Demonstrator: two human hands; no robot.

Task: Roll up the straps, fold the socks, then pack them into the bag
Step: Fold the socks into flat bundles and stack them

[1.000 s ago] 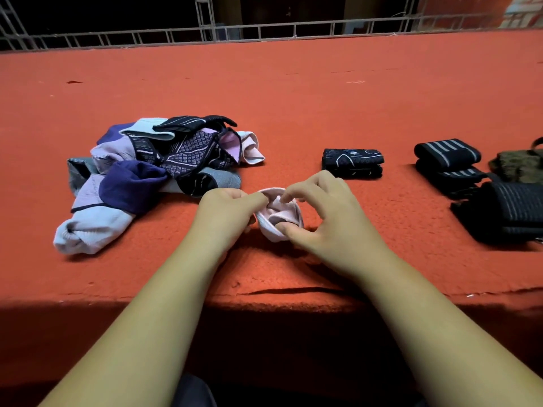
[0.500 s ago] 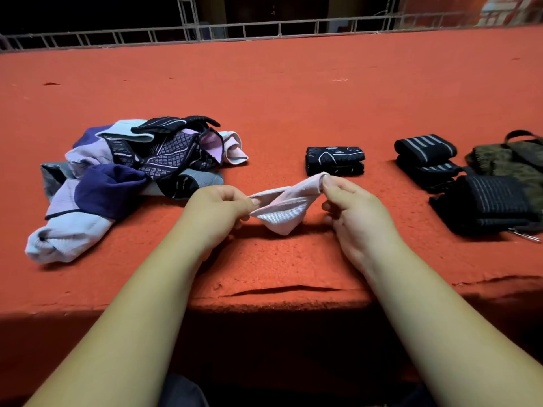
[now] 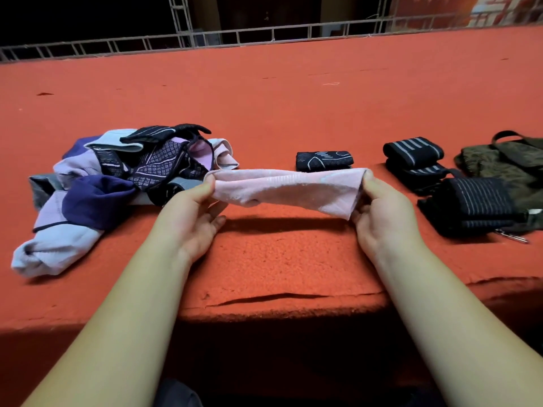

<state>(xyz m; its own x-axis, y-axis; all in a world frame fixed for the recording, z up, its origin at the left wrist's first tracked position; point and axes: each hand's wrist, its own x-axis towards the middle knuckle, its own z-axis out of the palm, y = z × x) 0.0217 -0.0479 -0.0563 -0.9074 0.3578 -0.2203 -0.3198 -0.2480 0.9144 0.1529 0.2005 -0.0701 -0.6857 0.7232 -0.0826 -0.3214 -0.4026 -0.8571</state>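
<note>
Holds pink sock (image 3: 289, 188) stretched out level, clear of the table (image 3: 279, 107), with its shadow on the red cover straight below.

Left hand (image 3: 195, 214): pinches the left end of the pink sock between thumb and forefinger, with the other fingers loosely bent underneath and not touching the cloth.

Right hand (image 3: 382, 212): pinches the right end of the pink sock, thumb on top, with a loose corner of cloth hanging down in front of the fingers.

Left of the pink sock: untidy pile of socks (image 3: 117, 183) on the table, in lilac, navy, grey and black-patterned cloth, its nearest edge just beside the left hand.

Just behind the pink sock: folded black sock (image 3: 323, 160) with a pale line pattern, flat on the table, apart from the pile.

Right of the pink sock: two rolled straps (image 3: 412, 149), black with grey stripes, one against the other. Nearer the table's front edge, a bigger rolled strap (image 3: 476, 205) with thin stripes, and a metal clip (image 3: 512, 237) at its near corner.

Farther right of the pink sock: olive bag (image 3: 511, 163) lying on the table behind the bigger rolled strap, cut off by the picture edge. Cannot tell whether open or closed.

Far behind the pink sock: metal railing (image 3: 264, 35) along the far edge of the table.
</note>
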